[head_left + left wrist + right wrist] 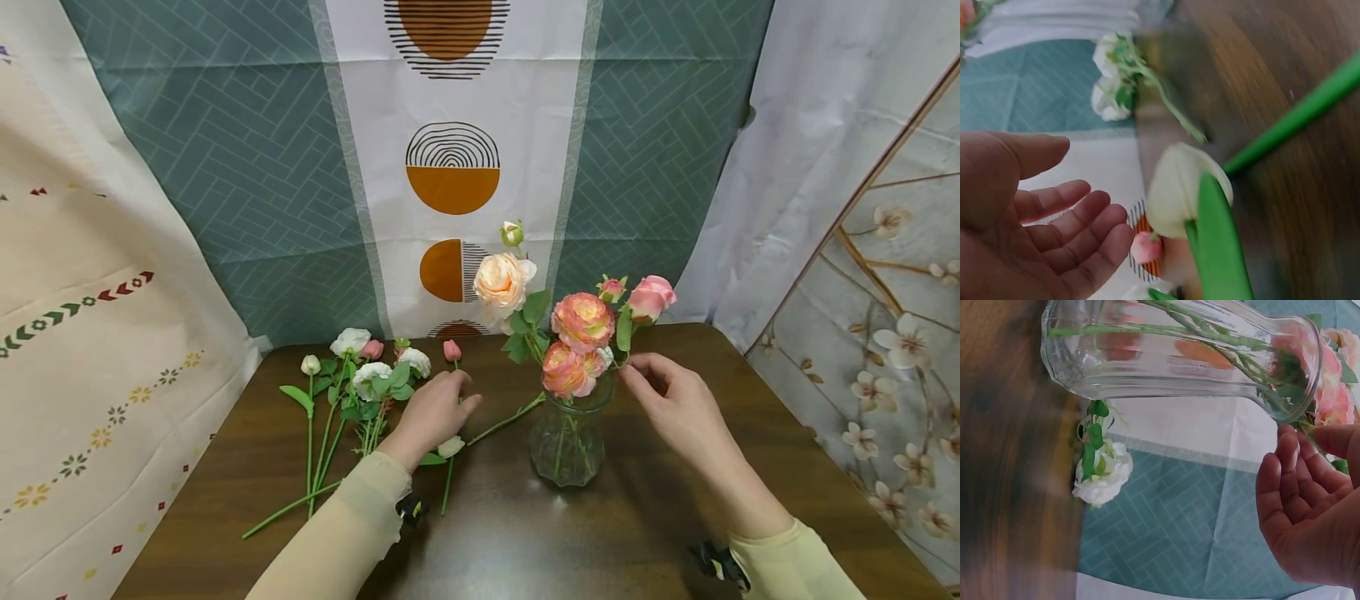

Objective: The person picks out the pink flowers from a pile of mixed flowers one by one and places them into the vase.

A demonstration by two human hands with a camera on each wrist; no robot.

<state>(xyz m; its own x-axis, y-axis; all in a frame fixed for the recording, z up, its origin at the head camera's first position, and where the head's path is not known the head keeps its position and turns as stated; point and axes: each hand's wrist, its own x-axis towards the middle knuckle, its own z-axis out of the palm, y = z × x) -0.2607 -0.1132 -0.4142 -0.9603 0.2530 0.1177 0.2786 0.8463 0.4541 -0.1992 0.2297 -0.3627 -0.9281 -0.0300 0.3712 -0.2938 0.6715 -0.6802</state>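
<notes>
A clear glass vase (564, 457) holds a peach rose (500, 282), two coral-pink blooms (582, 322) and a pink rose (652, 297). At the vase's rim my right hand (678, 404) pinches a thin green stem between thumb and index finger; the wrist view shows the other fingers loosely bent. My left hand (435, 410) hovers over the loose flowers, its fingers relaxed and nothing in them. Below it lies a white tulip (1185, 190). A pink tulip (452, 350) lies just beyond the fingers, part of its stem hidden by the hand.
Several loose stems with white roses (372, 381) and a white bud (311, 364) lie on the left of the brown table (495, 542). Behind the vase lies a white flower (1107, 475), with a green stem (510, 418) on the table to the vase's left. Fabric hangs around the table.
</notes>
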